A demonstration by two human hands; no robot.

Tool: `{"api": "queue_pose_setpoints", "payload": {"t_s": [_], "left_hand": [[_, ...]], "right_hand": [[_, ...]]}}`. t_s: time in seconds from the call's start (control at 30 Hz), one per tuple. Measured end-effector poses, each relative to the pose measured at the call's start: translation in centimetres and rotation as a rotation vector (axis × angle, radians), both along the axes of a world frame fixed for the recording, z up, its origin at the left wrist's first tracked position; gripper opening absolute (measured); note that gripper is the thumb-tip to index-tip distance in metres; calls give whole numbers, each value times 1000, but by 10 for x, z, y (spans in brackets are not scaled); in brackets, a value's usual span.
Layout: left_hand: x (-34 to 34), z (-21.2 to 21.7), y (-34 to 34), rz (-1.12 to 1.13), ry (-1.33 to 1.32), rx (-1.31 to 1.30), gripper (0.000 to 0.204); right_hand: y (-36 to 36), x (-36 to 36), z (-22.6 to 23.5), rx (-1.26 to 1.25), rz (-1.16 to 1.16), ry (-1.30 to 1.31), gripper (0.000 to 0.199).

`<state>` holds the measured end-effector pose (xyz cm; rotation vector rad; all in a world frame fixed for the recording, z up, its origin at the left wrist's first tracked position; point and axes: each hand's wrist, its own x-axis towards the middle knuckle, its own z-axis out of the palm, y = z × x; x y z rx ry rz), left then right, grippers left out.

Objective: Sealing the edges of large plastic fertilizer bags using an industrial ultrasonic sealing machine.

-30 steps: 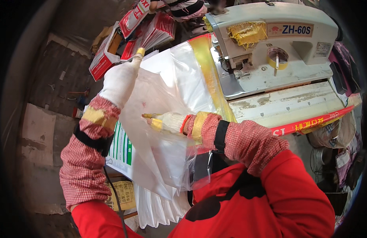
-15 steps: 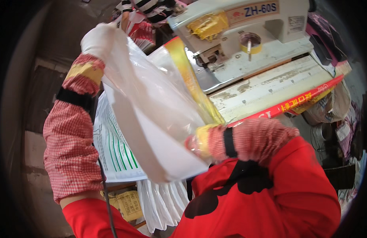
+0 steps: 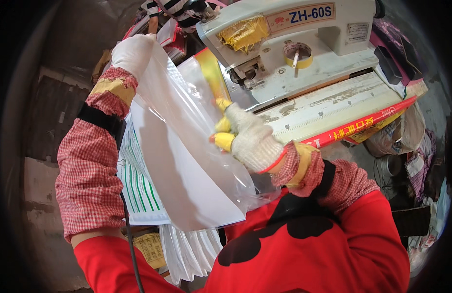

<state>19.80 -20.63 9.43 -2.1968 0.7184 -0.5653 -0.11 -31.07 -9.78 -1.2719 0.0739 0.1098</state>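
Note:
My left hand (image 3: 133,54), in a white knit glove, is closed on the upper corner of a clear plastic liner bag (image 3: 187,117); its fingertips are turned out of sight. The liner hangs with a white bag (image 3: 211,198), whose one face carries green stripes. Whether the liner lies inside the white bag or against it, I cannot tell. Over the liner's right part is my right hand (image 3: 252,139), gloved in white with yellow-covered fingertips. Its fingers are apart and point left; whether they touch the film is unclear. A yellow-edged bag (image 3: 211,73) lies beyond it.
A pale industrial sewing machine (image 3: 279,58) stands at the upper right, a tape roll (image 3: 298,54) on its bed. A red printed strip (image 3: 357,128) runs along the bed's near edge. White pleated plastic (image 3: 187,254) hangs below. Another person's striped sleeve (image 3: 174,7) shows at the top.
My right hand has come from the bag's lower right edge up and forward over the film, its fingers now spread. The left hand keeps its hold and has shifted slightly right.

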Motion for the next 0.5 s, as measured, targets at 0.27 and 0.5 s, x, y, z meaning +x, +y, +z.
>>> {"api": "queue_pose_setpoints", "payload": {"t_s": [0.27,0.5], "left_hand": [[11,5,0,81,172,-243,24],[39,-16,-9,198,-31,-310,26]], "right_hand": [[9,29,-18,-776,221,-150,27],[58,22,6,-424,-119,-312,21]]}}
